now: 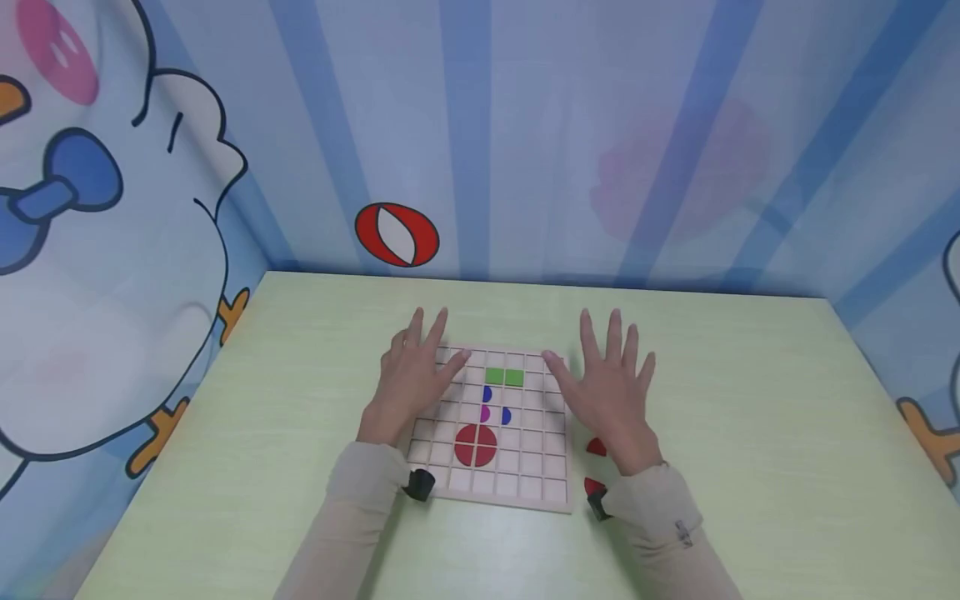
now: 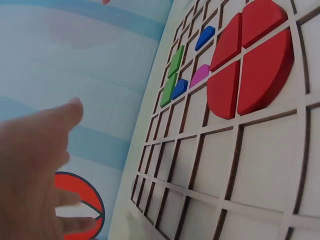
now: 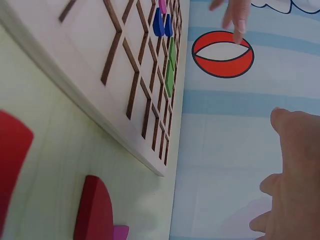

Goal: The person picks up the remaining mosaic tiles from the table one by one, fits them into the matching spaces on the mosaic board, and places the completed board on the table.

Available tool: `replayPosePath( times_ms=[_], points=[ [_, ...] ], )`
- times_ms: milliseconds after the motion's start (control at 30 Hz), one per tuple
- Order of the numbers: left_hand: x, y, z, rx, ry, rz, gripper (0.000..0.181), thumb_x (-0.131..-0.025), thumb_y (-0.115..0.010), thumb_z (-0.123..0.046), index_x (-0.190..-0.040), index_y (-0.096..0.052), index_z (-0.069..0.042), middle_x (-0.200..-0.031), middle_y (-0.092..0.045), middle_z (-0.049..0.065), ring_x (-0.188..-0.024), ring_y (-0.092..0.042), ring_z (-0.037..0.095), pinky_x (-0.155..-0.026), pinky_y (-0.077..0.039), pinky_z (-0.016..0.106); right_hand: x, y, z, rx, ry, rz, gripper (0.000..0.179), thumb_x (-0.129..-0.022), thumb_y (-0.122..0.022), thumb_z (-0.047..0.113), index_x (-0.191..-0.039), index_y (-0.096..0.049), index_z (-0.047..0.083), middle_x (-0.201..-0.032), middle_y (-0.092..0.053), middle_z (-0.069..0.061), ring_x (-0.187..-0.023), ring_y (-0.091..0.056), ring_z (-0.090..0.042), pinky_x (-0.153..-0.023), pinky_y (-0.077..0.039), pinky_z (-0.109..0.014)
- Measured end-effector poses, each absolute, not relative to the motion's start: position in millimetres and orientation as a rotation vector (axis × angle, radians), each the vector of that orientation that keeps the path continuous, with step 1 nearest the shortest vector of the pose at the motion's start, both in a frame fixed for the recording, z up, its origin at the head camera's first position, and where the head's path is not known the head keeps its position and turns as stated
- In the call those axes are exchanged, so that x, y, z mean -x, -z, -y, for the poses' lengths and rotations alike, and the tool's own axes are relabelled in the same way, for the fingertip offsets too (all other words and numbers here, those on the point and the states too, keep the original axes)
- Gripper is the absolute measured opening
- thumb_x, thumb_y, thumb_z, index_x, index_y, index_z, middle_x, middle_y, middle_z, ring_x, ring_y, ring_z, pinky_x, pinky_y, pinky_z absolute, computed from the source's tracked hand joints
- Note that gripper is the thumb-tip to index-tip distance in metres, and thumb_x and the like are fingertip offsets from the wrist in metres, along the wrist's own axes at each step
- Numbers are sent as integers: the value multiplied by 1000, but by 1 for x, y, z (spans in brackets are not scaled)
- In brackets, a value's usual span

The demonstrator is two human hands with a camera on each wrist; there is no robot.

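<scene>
A pale wooden grid board (image 1: 531,485) lies on the table between both hands. Four red quarter-round pieces (image 1: 465,435) form a circle in its cells. Farther up are two green rectangles (image 1: 495,377) side by side, two blue half-round pieces (image 1: 506,416) and a magenta one (image 1: 485,413). My left hand (image 1: 408,375) hovers over the board's left edge, fingers spread and holding nothing. Above the right edge, my right hand (image 1: 609,396) is likewise spread, its palm down and no piece in it. Both thumbs point inward toward the board.
Right of the board, partly under my right wrist, lie loose red pieces (image 1: 596,447). A purple piece (image 3: 120,232) shows beside one in the right wrist view. The light green table (image 1: 750,417) meets a blue striped backdrop (image 1: 540,167) behind. Each wrist wears a small black camera (image 1: 420,484).
</scene>
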State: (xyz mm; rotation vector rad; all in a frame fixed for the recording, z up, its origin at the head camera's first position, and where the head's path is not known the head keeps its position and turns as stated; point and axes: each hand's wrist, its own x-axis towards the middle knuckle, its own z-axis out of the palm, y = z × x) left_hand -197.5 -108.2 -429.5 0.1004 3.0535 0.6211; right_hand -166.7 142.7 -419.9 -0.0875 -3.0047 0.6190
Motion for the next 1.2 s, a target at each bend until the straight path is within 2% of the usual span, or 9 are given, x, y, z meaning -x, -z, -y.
replayPosePath(
  times_ms=[100, 167, 267, 400, 533, 667, 867, 1200],
  points=[
    [197, 430, 114, 3, -693, -2963, 77, -91, -50, -55, -154, -13, -30, -152, -25, 14, -134, -33, 34, -103, -38, 54, 166, 422, -145, 62, -657, 2971, 86, -90, -38, 67, -155, -4, 24, -160, 2, -16, -145, -2, -43, -109, -5, -66],
    [198, 431, 120, 41, -730, -2900, 76, -92, -49, -54, -154, -15, -27, -145, -31, 16, -128, -37, 32, -100, -42, 53, 166, 423, -148, 51, -698, 2929, 86, -90, -42, 65, -155, -6, 21, -160, -5, -17, -144, -9, -43, -110, -10, -64],
    [199, 435, 127, 65, -744, -2828, 73, -94, -47, -54, -154, -19, -23, -144, -33, 17, -128, -38, 31, -101, -40, 53, 166, 423, -152, 39, -782, 2854, 86, -90, -47, 61, -155, -13, 16, -157, -18, -18, -142, -20, -41, -110, -18, -61],
    [201, 439, 132, 74, -755, -2763, 71, -94, -45, -54, -152, -24, -20, -151, -30, 14, -137, -31, 32, -107, -33, 55, 163, 422, -157, 36, -962, 2744, 81, -89, -56, 53, -151, -25, 12, -151, -32, -16, -138, -31, -36, -108, -29, -55],
    [203, 443, 138, 56, -805, -2703, 70, -94, -44, -56, -150, -29, -16, -143, -37, 13, -128, -38, 29, -105, -36, 52, 158, 421, -163, 30, -1096, 2653, 73, -90, -61, 42, -148, -32, 9, -145, -40, -15, -131, -39, -34, -104, -36, -51],
    [208, 445, 148, 28, -888, -2646, 65, -97, -40, -52, -149, -32, -13, -126, -44, 12, -111, -45, 26, -97, -42, 45, 155, 422, -167, 27, -1133, 2626, 71, -90, -62, 38, -147, -32, 8, -142, -43, -15, -128, -42, -33, -101, -39, -50],
    [214, 445, 156, -83, -960, -2600, 52, -100, -42, -26, -147, -32, -7, -116, -43, 13, -100, -44, 24, -81, -40, 35, 150, 421, -175, 35, -1165, 2648, 71, -90, -61, 38, -148, -31, 10, -143, -42, -13, -129, -41, -32, -100, -39, -52],
    [204, 440, 147, -73, -887, -2610, 54, -96, -48, -11, -147, -31, -6, -120, -42, 15, -101, -45, 25, -86, -42, 38, 130, 424, -184, 30, -1110, 2690, 71, -90, -61, 37, -148, -30, 9, -142, -42, -17, -128, -42, -36, -99, -39, -55]
  ],
)
